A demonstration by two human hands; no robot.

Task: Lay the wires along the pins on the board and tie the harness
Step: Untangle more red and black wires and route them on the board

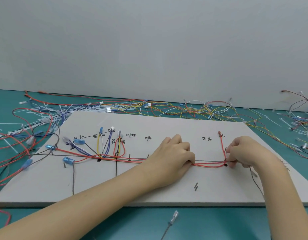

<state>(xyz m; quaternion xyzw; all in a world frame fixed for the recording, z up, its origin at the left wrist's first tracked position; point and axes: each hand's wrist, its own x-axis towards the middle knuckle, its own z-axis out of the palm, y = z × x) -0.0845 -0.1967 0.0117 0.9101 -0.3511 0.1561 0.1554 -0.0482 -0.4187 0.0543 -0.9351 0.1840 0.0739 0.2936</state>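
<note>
A pale grey board (132, 187) with short metal pins and hand-written labels lies on the teal table. Red wires (208, 164) run along a drawn horizontal line from the left branches to the right. My left hand (174, 153) rests knuckles-up on the board, fingers curled over the red wires near the middle. My right hand (241, 153) pinches the red wires at a pin on the right, where one red wire (223, 146) turns up toward a red terminal. Yellow, white, purple and red loops (104, 146) branch upward at the left.
Loose wires and white cable ties (115, 108) lie tangled behind the board and at its left (19, 146) and right (302, 122). A wire with a clear terminal (173, 218) lies on the table in front of the board. A grey wall rises behind.
</note>
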